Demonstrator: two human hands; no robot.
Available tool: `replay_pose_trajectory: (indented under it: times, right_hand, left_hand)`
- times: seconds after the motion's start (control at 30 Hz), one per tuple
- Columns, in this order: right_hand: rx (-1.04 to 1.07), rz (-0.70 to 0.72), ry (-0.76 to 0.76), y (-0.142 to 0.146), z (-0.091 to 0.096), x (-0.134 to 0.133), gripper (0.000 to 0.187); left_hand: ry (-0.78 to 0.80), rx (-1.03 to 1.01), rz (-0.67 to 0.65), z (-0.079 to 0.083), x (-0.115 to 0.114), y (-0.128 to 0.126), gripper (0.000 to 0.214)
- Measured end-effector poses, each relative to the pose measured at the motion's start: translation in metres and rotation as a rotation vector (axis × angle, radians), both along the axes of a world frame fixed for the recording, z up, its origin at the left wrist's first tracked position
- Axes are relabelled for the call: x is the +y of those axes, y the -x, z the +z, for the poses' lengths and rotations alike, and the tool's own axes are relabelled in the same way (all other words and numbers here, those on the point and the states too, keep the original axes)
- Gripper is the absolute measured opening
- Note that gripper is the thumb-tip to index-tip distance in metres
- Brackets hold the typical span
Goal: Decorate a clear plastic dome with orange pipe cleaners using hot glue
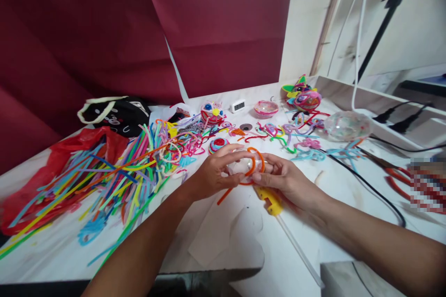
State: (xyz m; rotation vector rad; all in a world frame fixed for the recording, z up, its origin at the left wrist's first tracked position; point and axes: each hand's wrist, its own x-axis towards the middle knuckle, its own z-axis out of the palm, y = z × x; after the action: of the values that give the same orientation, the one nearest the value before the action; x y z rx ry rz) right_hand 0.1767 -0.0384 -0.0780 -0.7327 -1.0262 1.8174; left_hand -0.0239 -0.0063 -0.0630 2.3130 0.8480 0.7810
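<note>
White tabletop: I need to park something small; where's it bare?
Bare: strips either side of the black cable, between right hand and scissors; front left, between the red bag and table edge. Crowded: left, the pipe-cleaner heap; back, craft pieces.

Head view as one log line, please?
left hand, right hand: holding clear piece, orange pipe cleaner; yellow glue gun: lying nearby

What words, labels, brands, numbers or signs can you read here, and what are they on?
Nothing is legible.
White digital clock or timer: dark digits, too small and blurred to read.
Black bag: pale and pink markings, no readable words.
</note>
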Motion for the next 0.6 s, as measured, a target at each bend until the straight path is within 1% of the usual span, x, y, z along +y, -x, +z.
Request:
replay_pose_trajectory:
  times: [0.13, 0.3, 0.47, 0.6]
  right_hand:
    - [0.01, -0.045, 0.031, 0.002, -0.001, -0.002, 0.051]
    - [-0.009, -0.067, 0.038, 0.004, -0.004, -0.002, 0.051]
    - [-0.002, -0.096, 0.034, 0.006, -0.004, -0.001, 0.054]
    - [-0.053, -0.097, 0.079, 0.005, -0.004, -0.001, 0.056]
  left_hand:
    - [0.002, 0.013, 0.049, 0.0, -0.006, -0.005, 0.043]
    - [0.016, 0.037, 0.098, 0.001, -0.009, -0.009, 0.043]
    - [0.031, 0.028, 0.113, 0.001, -0.01, -0.011, 0.042]
    - [0.072, 0.009, 0.116, -0.001, -0.01, -0.012, 0.043]
